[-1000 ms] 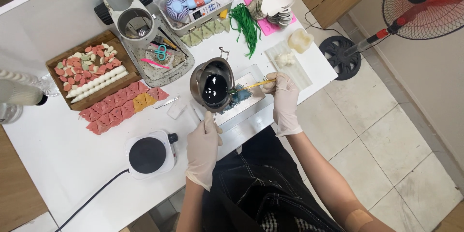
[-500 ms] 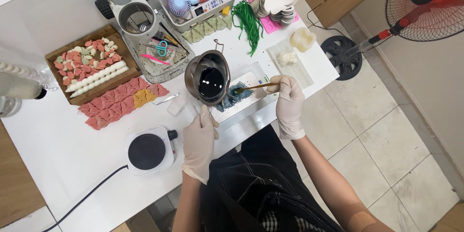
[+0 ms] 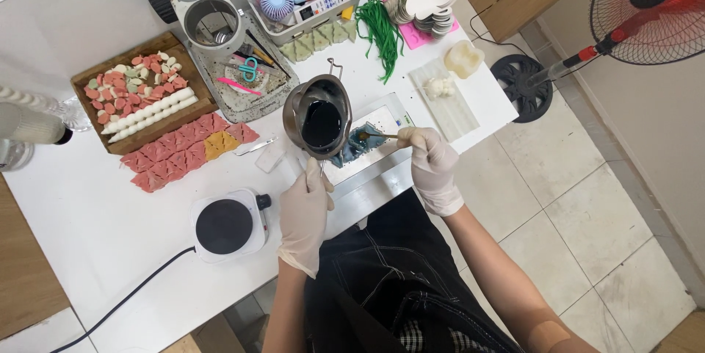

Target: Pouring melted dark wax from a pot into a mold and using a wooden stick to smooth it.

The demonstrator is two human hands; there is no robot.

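in two hands point(image 3: 305, 210): one pot point(image 3: 319, 114), one brush point(image 3: 378, 135)

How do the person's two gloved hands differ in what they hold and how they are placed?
The left hand grips the handle of a metal pot of dark liquid, lifted above the table; the right hand pinches a thin stick reaching into a tray. The left sits nearer the hotplate, the right nearer the table edge. Both wear pale gloves.

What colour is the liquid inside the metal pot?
The liquid in the metal pot is very dark, almost black; the head view shows it.
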